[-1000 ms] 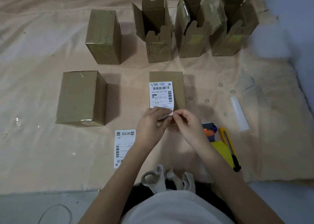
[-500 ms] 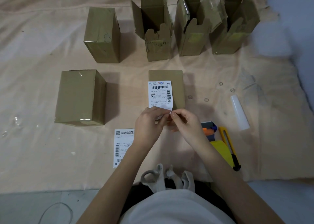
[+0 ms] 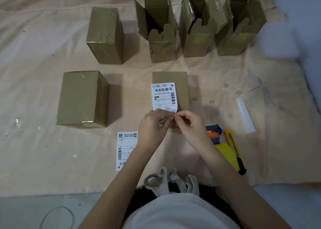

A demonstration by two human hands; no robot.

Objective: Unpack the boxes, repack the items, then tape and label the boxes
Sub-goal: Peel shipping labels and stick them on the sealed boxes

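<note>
**Peel the label corner cleanly**

Both your left hand [image 3: 152, 124] and right hand [image 3: 189, 124] pinch the lower corner of the white printed shipping label [image 3: 164, 96], which lies just beyond your fingertips against the closed brown cardboard box [image 3: 178, 77]. Separate the backing slowly, keeping the sheet flat and square to the box. Your fingers hide the corner itself, so you cannot tell whether the backing has split.

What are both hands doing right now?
Left hand: pinching the near edge of the white printed shipping label.
Right hand: pinching the same label edge.
</note>
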